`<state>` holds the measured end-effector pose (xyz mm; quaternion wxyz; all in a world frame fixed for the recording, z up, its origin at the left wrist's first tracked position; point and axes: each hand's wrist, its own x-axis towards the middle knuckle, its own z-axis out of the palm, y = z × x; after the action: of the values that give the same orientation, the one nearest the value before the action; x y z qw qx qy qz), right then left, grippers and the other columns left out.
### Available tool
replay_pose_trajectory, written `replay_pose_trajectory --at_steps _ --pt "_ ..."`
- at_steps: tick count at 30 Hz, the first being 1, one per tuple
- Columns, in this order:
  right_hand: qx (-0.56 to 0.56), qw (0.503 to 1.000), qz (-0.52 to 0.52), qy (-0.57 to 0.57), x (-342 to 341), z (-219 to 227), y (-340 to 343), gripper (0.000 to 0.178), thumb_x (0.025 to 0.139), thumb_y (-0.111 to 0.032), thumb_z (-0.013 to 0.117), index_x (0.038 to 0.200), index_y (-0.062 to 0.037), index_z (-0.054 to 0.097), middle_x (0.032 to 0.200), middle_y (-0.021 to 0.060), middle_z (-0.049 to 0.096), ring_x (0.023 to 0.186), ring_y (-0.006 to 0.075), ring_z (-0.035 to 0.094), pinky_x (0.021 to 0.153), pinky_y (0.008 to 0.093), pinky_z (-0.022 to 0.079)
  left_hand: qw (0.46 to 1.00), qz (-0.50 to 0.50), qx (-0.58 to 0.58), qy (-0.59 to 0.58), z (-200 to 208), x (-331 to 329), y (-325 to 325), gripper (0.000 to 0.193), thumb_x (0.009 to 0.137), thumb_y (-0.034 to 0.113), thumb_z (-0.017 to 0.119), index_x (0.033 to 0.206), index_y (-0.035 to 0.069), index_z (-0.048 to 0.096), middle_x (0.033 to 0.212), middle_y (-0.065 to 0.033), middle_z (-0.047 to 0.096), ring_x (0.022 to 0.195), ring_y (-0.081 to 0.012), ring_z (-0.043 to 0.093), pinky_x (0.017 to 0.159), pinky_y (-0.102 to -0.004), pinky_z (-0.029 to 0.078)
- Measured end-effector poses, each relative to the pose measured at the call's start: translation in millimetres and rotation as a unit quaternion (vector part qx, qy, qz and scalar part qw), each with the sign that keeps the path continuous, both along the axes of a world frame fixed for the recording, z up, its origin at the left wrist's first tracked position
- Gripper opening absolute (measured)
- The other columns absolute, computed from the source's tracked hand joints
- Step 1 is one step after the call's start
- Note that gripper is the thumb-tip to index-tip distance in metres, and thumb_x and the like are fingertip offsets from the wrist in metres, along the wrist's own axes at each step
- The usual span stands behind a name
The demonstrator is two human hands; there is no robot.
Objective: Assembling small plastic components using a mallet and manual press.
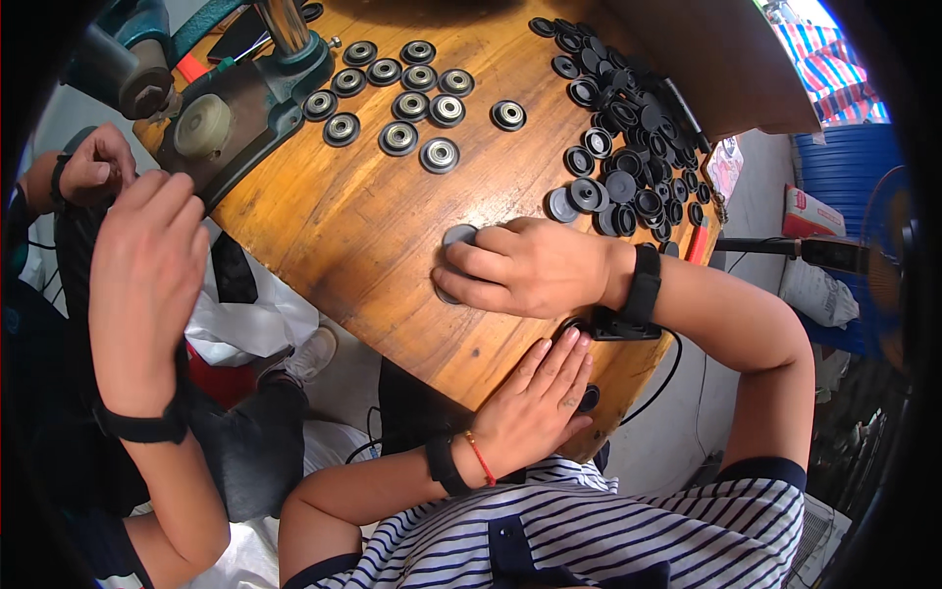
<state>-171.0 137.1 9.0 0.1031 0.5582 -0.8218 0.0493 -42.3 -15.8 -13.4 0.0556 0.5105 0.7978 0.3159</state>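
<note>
My right hand [540, 267] reaches across the wooden table with its fingers curled down over grey plastic discs. One round grey disc [458, 236] shows past the index finger. A second disc edge [444, 286] peeks out below the fingertips, partly hidden. Nearer the table's front edge, my left hand [538, 401] lies flat with fingers stretched out. A black round part [589, 398] shows beside its thumb, and another dark part [573, 325] is at its fingertips, mostly covered.
A heap of black plastic caps [628, 128] fills the table's right side. Several black rings with metal bearings [397, 137] lie at the far left, by a green metal press [240, 123]. A co-worker's hands [147, 250] are left of the table. A cardboard box [721, 64] stands behind the heap.
</note>
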Motion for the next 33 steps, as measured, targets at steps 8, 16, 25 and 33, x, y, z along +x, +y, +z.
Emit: replay_pose_trajectory --at_steps 8,16,25,33 --pt "-0.070 0.969 -0.234 0.034 -67 38 -8 0.039 0.083 -0.014 0.062 0.122 -0.0062 0.055 0.099 0.0087 0.056 0.078 0.0233 0.061 0.059 0.0332 0.052 1.000 -0.005 -0.005 -0.001 0 -2 -1 0.072 0.080 0.045 0.066 0.134 0.000 0.050 0.145 -0.0186 0.042 0.139 -0.0306 0.034 0.115 -0.0439 0.024" --pt "-0.005 0.922 -0.381 -0.064 35 23 62 0.043 0.088 -0.023 0.063 0.125 -0.0016 0.056 0.132 0.0193 0.051 0.123 0.0361 0.047 0.103 0.0423 0.039 0.999 -0.004 -0.037 0.003 7 0 -2 0.069 0.082 0.044 0.064 0.135 0.002 0.049 0.148 -0.0184 0.038 0.141 -0.0315 0.030 0.116 -0.0484 0.019" --pt "-0.122 0.916 -0.344 -0.167 115 20 71 0.046 0.078 -0.011 0.068 0.119 0.0058 0.056 0.132 0.0200 0.049 0.125 0.0368 0.046 0.105 0.0418 0.039 0.999 -0.050 -0.020 0.005 17 -11 -12 0.060 0.086 0.040 0.063 0.129 0.000 0.053 0.143 -0.0222 0.041 0.136 -0.0366 0.036 0.112 -0.0504 0.026" --pt "-0.167 0.898 -0.398 -0.080 131 20 78 0.046 0.074 -0.014 0.074 0.114 0.0018 0.057 0.130 0.0188 0.050 0.125 0.0357 0.045 0.102 0.0405 0.041 0.992 0.117 -0.039 0.020 58 -78 18 0.045 0.083 0.019 0.068 0.124 0.002 0.057 0.122 -0.0169 0.058 0.109 -0.0333 0.056 0.094 -0.0396 0.044"
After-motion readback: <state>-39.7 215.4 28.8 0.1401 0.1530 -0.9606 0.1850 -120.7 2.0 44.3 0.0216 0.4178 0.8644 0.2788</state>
